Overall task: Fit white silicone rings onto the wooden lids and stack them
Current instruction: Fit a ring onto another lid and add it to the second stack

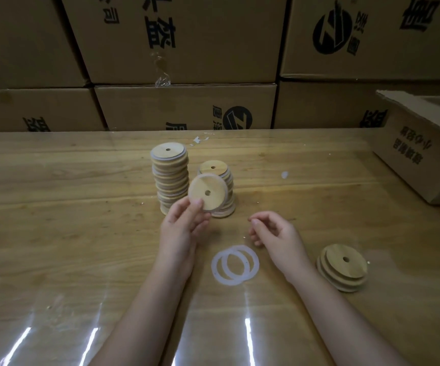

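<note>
My left hand pinches the ringed lid, tilted, just before the shorter stack, nearer it than my empty, loosely curled right hand.

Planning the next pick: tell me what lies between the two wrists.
Head view: two overlapping white silicone rings lie flat there, touching neither wrist; the left hand grips a wooden lid.

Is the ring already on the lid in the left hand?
On: a white ring runs round the rim of the lid that the left hand holds.
</note>
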### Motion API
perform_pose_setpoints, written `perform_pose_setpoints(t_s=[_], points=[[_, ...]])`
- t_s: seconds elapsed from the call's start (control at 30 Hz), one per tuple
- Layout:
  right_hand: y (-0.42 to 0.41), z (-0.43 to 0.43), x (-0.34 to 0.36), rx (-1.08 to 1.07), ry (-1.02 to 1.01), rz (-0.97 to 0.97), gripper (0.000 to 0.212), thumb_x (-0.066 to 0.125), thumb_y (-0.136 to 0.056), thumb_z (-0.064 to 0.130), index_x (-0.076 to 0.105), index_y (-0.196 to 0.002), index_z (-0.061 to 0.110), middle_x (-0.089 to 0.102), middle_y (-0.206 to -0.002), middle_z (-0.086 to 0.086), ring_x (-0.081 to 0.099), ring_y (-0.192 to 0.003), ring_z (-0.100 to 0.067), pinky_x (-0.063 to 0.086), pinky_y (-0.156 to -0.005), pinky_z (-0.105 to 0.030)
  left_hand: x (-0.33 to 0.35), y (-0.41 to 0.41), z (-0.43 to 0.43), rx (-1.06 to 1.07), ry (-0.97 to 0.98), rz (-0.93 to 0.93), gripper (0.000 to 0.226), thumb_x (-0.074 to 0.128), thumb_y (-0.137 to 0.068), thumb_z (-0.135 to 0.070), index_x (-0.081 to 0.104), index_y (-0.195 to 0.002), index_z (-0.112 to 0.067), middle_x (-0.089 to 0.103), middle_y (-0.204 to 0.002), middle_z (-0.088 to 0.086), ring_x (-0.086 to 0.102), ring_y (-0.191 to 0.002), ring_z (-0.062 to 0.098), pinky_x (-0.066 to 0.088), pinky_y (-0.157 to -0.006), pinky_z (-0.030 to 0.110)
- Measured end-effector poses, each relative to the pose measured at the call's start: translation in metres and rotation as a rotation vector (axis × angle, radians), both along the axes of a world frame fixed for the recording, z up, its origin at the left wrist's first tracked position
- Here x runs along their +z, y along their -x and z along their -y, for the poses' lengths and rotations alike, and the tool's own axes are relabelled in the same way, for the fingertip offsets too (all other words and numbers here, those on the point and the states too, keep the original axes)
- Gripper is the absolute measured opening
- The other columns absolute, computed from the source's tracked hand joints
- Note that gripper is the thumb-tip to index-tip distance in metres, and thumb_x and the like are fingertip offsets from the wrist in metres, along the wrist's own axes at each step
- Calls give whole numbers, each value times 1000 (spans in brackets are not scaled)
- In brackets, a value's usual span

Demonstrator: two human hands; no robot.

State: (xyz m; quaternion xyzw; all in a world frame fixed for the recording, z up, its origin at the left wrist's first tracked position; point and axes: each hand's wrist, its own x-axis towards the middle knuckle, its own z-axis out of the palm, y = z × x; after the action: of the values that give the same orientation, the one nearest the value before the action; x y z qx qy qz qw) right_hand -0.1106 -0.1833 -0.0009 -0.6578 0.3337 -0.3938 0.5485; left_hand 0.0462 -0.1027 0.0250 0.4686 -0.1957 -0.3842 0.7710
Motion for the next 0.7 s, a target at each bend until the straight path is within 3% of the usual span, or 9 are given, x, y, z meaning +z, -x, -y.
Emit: perform_pose_setpoints(t_s=[0.13,0.37,0.6,0.7], points=[[1,1,-2,22,48,-97,18,55,-92,15,65,-85,27,67,-72,11,62,-67,-3,51,-64,-18,15,-4,9,66,-12,-63,2,64,-86,-17,64,-88,-17,66,-62,-5,63,-57,6,51,-54,17],[1,1,-1,6,61,-101,18,53,-92,18,65,-83,28,67,-70,12,62,-66,-2,51,-64,-19,39,-1,35,181,-90,-4,14,68,-85,-24,63,-87,-10,66,-57,-5,63,-55,5,53,-55,17],[0,3,-3,4,63,-104,18,53,-92,20,65,-82,29,67,-70,11,62,-67,-4,52,-66,-24,41,1,51,192,-180,-54,28,62,-89,-28,55,-94,-1,66,-87,13,68,-62,10,53,-50,18],[0,3,-4,2,58,-102,18,54,-92,21,65,-82,29,67,-70,11,62,-68,-5,52,-67,-26,42,-1,54,164,-257,-47,30,62,-89,-34,52,-87,-5,64,-88,11,67,-59,10,52,-46,18]])
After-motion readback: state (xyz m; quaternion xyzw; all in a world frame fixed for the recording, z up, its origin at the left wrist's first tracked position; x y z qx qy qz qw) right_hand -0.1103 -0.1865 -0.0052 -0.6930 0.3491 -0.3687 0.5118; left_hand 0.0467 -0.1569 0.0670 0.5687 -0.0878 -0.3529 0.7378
